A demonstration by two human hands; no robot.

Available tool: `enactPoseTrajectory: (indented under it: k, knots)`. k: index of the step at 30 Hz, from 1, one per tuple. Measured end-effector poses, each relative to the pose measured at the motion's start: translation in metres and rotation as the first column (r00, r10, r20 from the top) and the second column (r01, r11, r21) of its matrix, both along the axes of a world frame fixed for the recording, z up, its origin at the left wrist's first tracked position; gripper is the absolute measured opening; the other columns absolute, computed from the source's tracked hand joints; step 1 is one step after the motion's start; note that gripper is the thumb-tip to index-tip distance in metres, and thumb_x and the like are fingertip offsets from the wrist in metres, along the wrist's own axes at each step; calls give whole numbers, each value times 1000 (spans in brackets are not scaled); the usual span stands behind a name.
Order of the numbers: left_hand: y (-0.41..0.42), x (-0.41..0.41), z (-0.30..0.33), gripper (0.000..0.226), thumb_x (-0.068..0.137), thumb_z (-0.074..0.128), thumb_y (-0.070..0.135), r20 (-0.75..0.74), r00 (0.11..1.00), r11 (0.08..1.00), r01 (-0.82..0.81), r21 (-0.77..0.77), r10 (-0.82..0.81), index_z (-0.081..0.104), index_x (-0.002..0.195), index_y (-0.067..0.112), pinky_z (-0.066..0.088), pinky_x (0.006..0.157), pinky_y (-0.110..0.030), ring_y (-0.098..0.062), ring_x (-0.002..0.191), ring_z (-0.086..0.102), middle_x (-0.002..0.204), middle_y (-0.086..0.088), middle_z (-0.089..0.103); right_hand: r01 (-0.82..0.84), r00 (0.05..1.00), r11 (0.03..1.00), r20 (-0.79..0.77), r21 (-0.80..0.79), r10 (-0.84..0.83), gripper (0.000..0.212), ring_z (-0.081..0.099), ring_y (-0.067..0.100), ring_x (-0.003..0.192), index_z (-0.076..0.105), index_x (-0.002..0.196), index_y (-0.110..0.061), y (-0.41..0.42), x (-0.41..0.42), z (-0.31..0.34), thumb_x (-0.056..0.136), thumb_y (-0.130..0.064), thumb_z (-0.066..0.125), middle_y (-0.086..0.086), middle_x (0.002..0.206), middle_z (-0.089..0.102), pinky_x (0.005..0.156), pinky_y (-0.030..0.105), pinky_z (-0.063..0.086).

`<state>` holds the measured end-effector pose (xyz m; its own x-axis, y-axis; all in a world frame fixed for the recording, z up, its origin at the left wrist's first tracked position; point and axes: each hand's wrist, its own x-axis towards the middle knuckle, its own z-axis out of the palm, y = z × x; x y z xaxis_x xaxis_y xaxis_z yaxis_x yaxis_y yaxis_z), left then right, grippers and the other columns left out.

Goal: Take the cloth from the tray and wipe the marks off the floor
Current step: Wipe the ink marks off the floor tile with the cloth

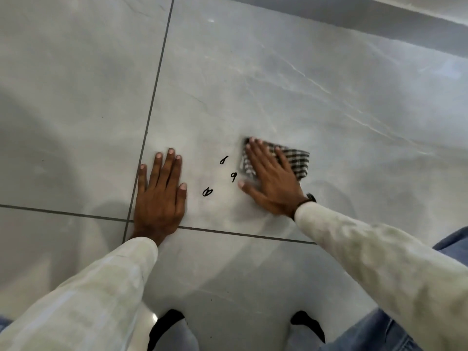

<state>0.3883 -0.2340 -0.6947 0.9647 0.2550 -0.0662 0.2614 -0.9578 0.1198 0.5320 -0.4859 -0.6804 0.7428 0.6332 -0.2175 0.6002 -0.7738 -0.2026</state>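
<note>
A folded black-and-white checked cloth (pixel 298 160) lies flat on the grey marble floor tile (pixel 253 84). My right hand (pixel 271 178) presses down on its left part, fingers spread, and the cloth looks blurred. Just left of that hand three small black pen marks show on the tile: an upper mark (pixel 223 160), a middle mark (pixel 233 176) and a lower mark (pixel 207 192). My left hand (pixel 160 196) rests palm-down on the floor left of the marks, fingers apart, holding nothing. No tray is in view.
Dark grout lines (pixel 157 79) cross beneath my left hand. A grey skirting strip (pixel 379 19) runs along the far top right. My knees in blue jeans (pixel 367 330) and two dark socked feet (pixel 164 325) are at the bottom edge.
</note>
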Motion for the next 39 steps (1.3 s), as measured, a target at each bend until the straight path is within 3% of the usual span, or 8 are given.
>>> enactPoseTrajectory:
  k: [3,8,12,16,24,31,36,39]
  knots:
    - [1,2,1,65,109,27,31,-4,1000,1000,-3,-6,3,14,171,16,16,135,-58,-25,169,11,181,-4,12,-126,992,992,-17,-14,125,84,8,14,164,13,168,-21,-39,3,3,100,-67,35,-3,178,10,132,52,14]
    - [1,2,0,65,110,27,32,-10,1000,1000,3,-1,-3,13,171,16,15,135,-57,-25,169,11,181,-4,11,166,986,986,-25,13,-166,86,12,17,164,19,167,-16,12,19,-1,100,-67,33,1,177,15,133,50,8]
    - [1,2,1,65,109,28,33,-16,1000,1000,6,5,-6,13,171,16,15,135,-57,-25,169,11,182,-4,11,-300,951,954,-74,27,301,88,5,19,165,15,168,-16,1,-54,4,100,-66,39,3,178,10,132,55,10]
    - [2,2,0,65,109,30,31,-5,1000,1000,3,-6,-3,15,171,15,15,135,-58,-26,169,11,181,-5,13,-441,893,896,-75,51,444,85,6,16,165,15,168,-17,2,-56,5,101,-65,39,0,178,11,133,51,9]
    - [2,1,0,64,111,28,31,-2,1000,1000,15,9,-15,14,171,15,17,134,-58,-26,169,10,181,-6,12,-37,999,999,-15,25,38,86,10,17,165,18,167,-17,29,-9,-4,99,-66,35,1,178,14,133,51,8]
    - [4,1,1,65,110,30,30,-14,1000,1000,14,-27,-14,14,171,16,14,135,-58,-26,169,9,181,-5,11,-528,842,847,-92,53,531,80,9,18,165,16,168,-17,31,-65,1,103,-58,38,1,178,14,133,51,8]
    - [4,1,0,64,111,27,31,-12,1000,1000,14,-20,-14,13,171,16,14,135,-58,-26,169,9,181,-5,11,-101,993,995,-57,26,102,79,8,15,165,18,168,-20,20,-43,0,102,-58,38,-1,178,14,132,54,11]
    - [3,1,1,64,110,27,31,-18,1000,1000,10,-5,-10,14,171,17,15,135,-58,-25,169,9,181,-5,11,-235,965,970,-98,69,241,79,6,17,165,16,168,-18,12,-90,1,103,-55,41,0,178,11,132,55,10]
